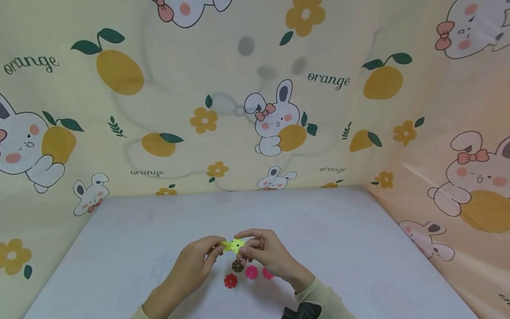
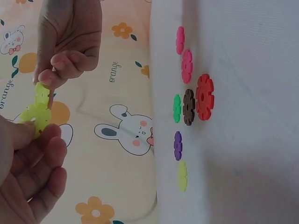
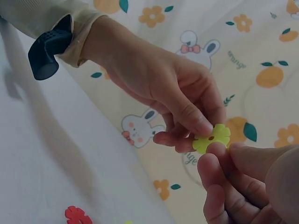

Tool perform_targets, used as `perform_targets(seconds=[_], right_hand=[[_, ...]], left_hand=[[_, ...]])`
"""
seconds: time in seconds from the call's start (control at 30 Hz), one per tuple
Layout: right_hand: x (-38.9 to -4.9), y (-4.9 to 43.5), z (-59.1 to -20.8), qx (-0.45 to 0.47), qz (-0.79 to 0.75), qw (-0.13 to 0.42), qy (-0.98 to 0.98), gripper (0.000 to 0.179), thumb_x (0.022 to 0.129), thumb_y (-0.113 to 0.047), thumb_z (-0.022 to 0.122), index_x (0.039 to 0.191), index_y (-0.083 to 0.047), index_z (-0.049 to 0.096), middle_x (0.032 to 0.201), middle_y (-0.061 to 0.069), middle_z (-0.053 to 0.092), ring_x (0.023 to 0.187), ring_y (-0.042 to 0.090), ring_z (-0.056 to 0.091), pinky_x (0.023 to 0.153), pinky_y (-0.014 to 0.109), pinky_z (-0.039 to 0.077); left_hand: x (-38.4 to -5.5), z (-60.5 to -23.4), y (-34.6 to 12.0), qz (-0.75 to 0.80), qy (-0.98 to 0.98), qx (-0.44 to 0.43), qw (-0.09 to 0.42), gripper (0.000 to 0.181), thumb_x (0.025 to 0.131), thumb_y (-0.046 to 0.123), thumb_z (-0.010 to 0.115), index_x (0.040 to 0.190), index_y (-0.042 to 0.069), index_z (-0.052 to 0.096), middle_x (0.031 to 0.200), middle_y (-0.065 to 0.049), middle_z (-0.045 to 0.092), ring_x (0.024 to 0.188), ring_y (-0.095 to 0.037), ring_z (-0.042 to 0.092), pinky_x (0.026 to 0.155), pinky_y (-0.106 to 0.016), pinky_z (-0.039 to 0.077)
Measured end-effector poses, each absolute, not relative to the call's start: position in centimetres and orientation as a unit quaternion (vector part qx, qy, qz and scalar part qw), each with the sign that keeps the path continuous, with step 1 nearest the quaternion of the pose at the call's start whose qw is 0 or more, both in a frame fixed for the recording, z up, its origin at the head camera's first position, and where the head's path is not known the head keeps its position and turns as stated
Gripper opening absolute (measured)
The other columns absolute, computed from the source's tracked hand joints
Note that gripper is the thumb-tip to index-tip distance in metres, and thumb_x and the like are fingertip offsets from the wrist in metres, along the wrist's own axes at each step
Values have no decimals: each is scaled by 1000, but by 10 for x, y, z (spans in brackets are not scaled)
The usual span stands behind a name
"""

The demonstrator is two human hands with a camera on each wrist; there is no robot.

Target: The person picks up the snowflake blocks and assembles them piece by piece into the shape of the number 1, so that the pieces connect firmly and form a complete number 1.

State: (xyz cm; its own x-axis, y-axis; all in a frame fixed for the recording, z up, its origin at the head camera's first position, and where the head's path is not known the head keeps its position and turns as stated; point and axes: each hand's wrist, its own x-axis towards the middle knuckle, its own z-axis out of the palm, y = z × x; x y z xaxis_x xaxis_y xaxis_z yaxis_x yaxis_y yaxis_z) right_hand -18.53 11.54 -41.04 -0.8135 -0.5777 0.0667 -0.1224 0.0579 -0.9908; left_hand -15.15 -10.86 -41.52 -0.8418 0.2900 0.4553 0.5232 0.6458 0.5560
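Note:
Both hands are raised above the table, holding two yellow-green flower-shaped notched discs that meet edge to edge. My left hand (image 1: 194, 260) pinches one yellow disc (image 2: 37, 115) between thumb and fingers. Thumb and fingertips of my right hand (image 1: 272, 253) grip the other yellow disc (image 1: 237, 245), its notched rim and small centre hole showing. In the left wrist view the two discs stand at an angle and overlap at their rims. Below the hands lie a brown disc (image 1: 237, 266), a red disc (image 1: 230, 281) and two pink discs (image 2: 187, 66).
In the left wrist view a green disc (image 2: 177, 108), a purple disc (image 2: 178, 145) and another yellow disc (image 2: 182, 176) also lie on the white table (image 1: 119, 257). A patterned cloth (image 1: 223, 146) with rabbits and oranges stands behind and at the sides. A black device (image 3: 49, 51) sits at the right cuff.

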Motion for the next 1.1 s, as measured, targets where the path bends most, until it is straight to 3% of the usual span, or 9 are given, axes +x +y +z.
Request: perform_targets(seconds=[0.67, 0.73, 0.9, 1.1], right_hand=[[-185, 114, -411, -259, -658, 184, 683, 38, 99, -9, 64, 129, 12, 58, 96, 45, 65, 76, 3, 69, 72, 19, 58], [-185, 114, -412, -259, -662, 187, 678, 37, 99, -10, 65, 129, 11, 59, 94, 38, 69, 76, 3, 69, 72, 20, 58], [-186, 115, -414, -258, -672, 195, 666, 38, 98, -11, 65, 129, 11, 59, 85, 5, 76, 76, 4, 69, 73, 20, 58], [-185, 114, -419, -252, -683, 201, 656, 42, 98, -12, 66, 129, 14, 57, 82, -5, 75, 75, 3, 69, 74, 20, 58]], left_hand=[[-150, -410, -109, -379, -872, -264, 163, 6, 93, 5, 70, 97, 8, 74, 77, 8, 69, 69, 5, 54, 63, -18, 51], [-151, -411, -109, -381, -869, -267, 166, 7, 93, 4, 70, 97, 8, 73, 77, 8, 69, 69, 5, 54, 63, -18, 52], [-152, -414, -108, -385, -864, -272, 176, 7, 91, 1, 71, 96, 6, 73, 76, 7, 68, 69, 5, 54, 63, -18, 52], [-152, -416, -106, -383, -868, -263, 174, 7, 90, 1, 71, 93, 6, 73, 75, 6, 68, 68, 5, 53, 63, -18, 52]])
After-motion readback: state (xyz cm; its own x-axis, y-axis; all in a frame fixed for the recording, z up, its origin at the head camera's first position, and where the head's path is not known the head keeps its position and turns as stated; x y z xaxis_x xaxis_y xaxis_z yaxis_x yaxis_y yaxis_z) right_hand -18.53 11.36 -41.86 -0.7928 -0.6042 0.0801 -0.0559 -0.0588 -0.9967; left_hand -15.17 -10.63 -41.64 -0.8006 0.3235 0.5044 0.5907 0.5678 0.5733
